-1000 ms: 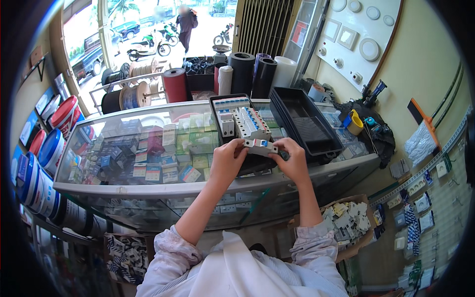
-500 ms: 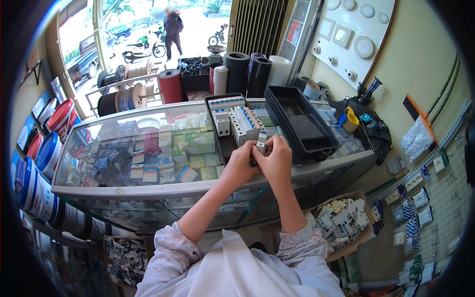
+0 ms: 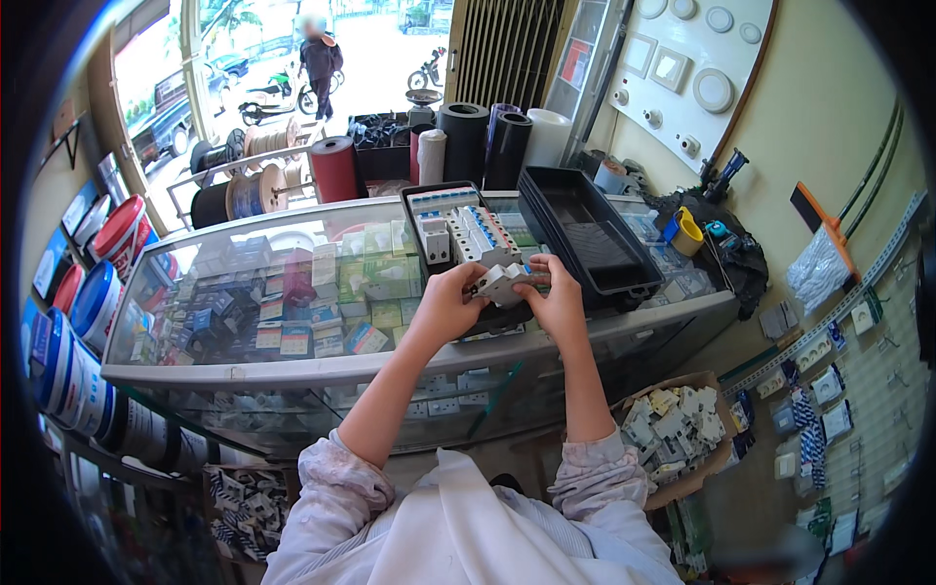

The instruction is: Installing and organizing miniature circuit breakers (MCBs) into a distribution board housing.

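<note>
Between both hands, over the counter's front edge, is a white circuit breaker point(image 3: 503, 285) turned so that its broad side shows. My left hand point(image 3: 450, 304) grips its left end, and my right hand point(image 3: 556, 297) pinches the right end with thumb and fingers. Just beyond them a black tray point(image 3: 413, 213) lies on the glass, holding rows of white circuit breakers point(image 3: 478, 232) with blue and red markings. One smaller group of breakers point(image 3: 435, 241) stands at the tray's left side. The tray's near part is partly hidden by my hands.
Stacked black trays point(image 3: 595, 244) stand to the right on the glass counter point(image 3: 244, 373), which has small boxes inside. A carton of white parts point(image 3: 675, 429) is on the floor at right. Rolls of sheeting point(image 3: 463, 146) line the back. Outside, a person point(image 3: 318, 68) is walking.
The circuit breaker has turned from upright and end-on to lying with its broad side showing. My hands have moved apart to its two ends. The person outside has moved left.
</note>
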A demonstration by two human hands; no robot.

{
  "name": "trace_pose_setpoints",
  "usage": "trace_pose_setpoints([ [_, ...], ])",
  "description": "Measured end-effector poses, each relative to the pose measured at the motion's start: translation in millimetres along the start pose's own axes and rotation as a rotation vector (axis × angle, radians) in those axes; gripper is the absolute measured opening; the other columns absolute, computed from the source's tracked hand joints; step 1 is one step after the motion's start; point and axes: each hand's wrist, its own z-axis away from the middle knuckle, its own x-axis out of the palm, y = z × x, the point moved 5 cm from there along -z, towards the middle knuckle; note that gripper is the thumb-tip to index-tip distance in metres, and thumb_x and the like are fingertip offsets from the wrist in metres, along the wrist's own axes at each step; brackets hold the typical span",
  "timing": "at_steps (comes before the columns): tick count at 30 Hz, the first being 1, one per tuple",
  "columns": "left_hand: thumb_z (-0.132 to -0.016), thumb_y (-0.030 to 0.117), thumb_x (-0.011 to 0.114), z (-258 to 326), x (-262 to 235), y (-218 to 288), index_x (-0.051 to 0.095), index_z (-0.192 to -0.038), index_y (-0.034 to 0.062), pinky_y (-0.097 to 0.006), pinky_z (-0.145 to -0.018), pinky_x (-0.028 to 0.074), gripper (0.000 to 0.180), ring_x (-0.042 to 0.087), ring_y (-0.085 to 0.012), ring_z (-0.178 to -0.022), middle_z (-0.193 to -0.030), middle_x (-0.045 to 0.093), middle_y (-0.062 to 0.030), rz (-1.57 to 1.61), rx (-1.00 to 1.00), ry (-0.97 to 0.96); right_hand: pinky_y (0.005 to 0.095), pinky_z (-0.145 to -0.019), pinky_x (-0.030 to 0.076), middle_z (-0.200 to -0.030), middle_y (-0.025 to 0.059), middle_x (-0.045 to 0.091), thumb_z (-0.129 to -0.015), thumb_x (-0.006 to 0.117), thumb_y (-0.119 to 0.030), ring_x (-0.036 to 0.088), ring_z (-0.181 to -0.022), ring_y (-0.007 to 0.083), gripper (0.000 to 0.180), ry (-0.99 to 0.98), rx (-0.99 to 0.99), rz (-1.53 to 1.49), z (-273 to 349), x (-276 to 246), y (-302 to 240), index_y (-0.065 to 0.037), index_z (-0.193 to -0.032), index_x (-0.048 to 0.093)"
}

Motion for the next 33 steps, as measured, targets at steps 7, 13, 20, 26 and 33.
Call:
trace_pose_setpoints([
  [7, -0.073, 0.001, 0.065, 2, -12, 3, 0.059, -0.097, -0.0018, -0.031, -0.072, 0.051, 0.026, 0.064, -0.0233, -0.078, -0.082, 0.062, -0.0133, -0.328, 0.213, 0.258, 0.0375, -0.072, 0.047, -0.089, 0.0115, 0.061, -0.07, 0.068, -0.002, 0.058, -0.085, 0.0282, 0.028, 0.063, -0.347, 0.322, -14, 7, -37, -0.004, -0.096, 0.058],
  [13, -0.073, 0.005, 0.067, -7, -9, -7, 0.057, -0.093, -0.0009, -0.032, -0.068, 0.051, 0.023, 0.062, -0.024, -0.074, -0.086, 0.06, -0.0141, -0.327, 0.068, 0.221, 0.0384, -0.076, 0.046, -0.091, 0.012, 0.057, -0.066, 0.07, -0.001, 0.057, -0.089, 0.03, 0.034, 0.029, -0.306, 0.423, -20, 25, -14, -0.004, -0.096, 0.055],
  [20, -0.073, 0.007, 0.069, -10, -6, -29, 0.054, -0.101, -0.0033, -0.03, -0.066, 0.052, 0.032, 0.063, -0.0228, -0.077, -0.089, 0.061, -0.0152, -0.344, 0.02, 0.242, 0.037, -0.079, 0.046, -0.108, 0.0132, 0.05, -0.057, 0.078, -0.003, 0.055, -0.097, 0.0309, 0.054, 0.12, -0.214, 0.326, -15, 24, -1, -0.002, -0.104, 0.051],
  [26, -0.072, 0.009, 0.068, -11, -6, -27, 0.053, -0.107, -0.005, -0.04, -0.073, 0.048, 0.041, 0.061, -0.0357, -0.084, -0.088, 0.061, -0.0216, -0.316, -0.008, 0.152, 0.0391, -0.083, 0.044, -0.109, 0.0153, 0.05, -0.058, 0.076, -0.001, 0.052, -0.102, 0.0342, 0.052, 0.052, -0.182, 0.32, -17, 26, -3, 0.0, -0.103, 0.051],
  [33, -0.069, 0.008, 0.073, -14, -5, -17, 0.053, -0.114, -0.0056, -0.033, -0.069, 0.052, 0.052, 0.067, -0.0267, -0.076, -0.082, 0.066, -0.018, -0.381, -0.053, 0.185, 0.041, -0.078, 0.046, -0.101, 0.0161, 0.057, -0.061, 0.074, -0.002, 0.057, -0.094, 0.0362, 0.043, 0.03, -0.105, 0.334, -18, 22, -2, -0.001, -0.099, 0.055],
])
